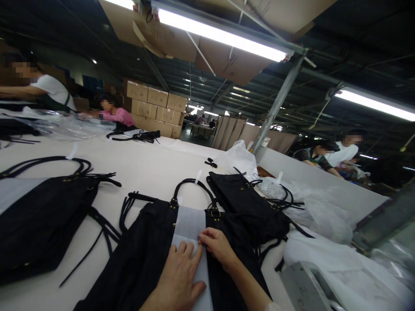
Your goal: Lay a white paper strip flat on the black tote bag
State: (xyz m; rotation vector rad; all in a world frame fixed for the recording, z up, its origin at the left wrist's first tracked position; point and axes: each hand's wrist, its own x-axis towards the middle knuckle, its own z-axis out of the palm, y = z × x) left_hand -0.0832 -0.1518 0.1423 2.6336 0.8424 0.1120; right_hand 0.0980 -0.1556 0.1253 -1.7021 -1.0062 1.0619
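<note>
A black handbag (142,242) lies flat in front of me, its looped handle pointing away. Down its middle runs a strip of white tissue paper (189,218). My left hand (181,270) rests on the paper with its fingers stretched out. Beside it, my right hand (218,245) has thumb and forefinger pinched together at the right edge of the strip, near the left fingertips. Whether the paper's edge is between them is too small to be sure. A second black handbag (48,216) lies to the left, and another black bag (240,194) lies at the right.
The white table (142,166) stretches ahead. Plastic bags (319,211) pile up on the right, near a grey box-like object (304,287). Small black pieces (211,163) lie farther off. Co-workers sit at left and right; stacked cartons (155,106) stand behind.
</note>
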